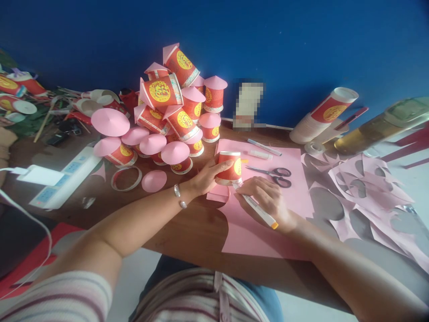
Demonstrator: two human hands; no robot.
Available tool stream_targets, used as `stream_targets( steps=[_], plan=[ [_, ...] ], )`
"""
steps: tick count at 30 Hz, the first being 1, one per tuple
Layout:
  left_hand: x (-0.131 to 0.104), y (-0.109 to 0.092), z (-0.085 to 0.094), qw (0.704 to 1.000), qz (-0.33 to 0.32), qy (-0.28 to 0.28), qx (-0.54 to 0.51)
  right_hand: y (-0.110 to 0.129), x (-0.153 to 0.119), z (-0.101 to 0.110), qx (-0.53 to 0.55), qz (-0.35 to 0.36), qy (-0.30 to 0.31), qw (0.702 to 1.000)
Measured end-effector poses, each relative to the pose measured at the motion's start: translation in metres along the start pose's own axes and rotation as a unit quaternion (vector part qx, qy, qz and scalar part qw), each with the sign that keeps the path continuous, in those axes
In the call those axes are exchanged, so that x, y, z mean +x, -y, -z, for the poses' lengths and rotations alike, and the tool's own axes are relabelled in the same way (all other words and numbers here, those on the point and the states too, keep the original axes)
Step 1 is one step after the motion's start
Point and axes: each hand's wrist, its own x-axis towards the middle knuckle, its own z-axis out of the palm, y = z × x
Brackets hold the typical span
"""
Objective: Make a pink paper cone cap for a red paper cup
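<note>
My left hand [208, 175] is wrapped round the left side of a red paper cup [231, 168] with a yellow emblem, its white rim up. My right hand [264, 197] grips a white marker [258, 211] with an orange end. The marker's tip meets the cup's lower edge. Under both hands lies a pink paper sheet [268, 239]. Dark-handled scissors [273, 173] rest on it, partly open, beside a glue tube [260, 154] and another marker [264, 147].
Red cups with pink cone tops [175, 153] are piled at the back left. A tape roll [126, 179] and a power strip [65, 179] lie left. Stacked cups [311, 123], a bottle [375, 127] and cut pink scraps [365, 183] are right.
</note>
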Motion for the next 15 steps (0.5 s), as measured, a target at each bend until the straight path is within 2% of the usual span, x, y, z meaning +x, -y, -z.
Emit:
stream_targets(
  steps=[15],
  plan=[
    [0.0002, 0.0009, -0.0002, 1.0, -0.002, 0.002, -0.002, -0.0002, -0.0012, -0.0006, 0.003, -0.006, 0.002, 1.0]
  ],
)
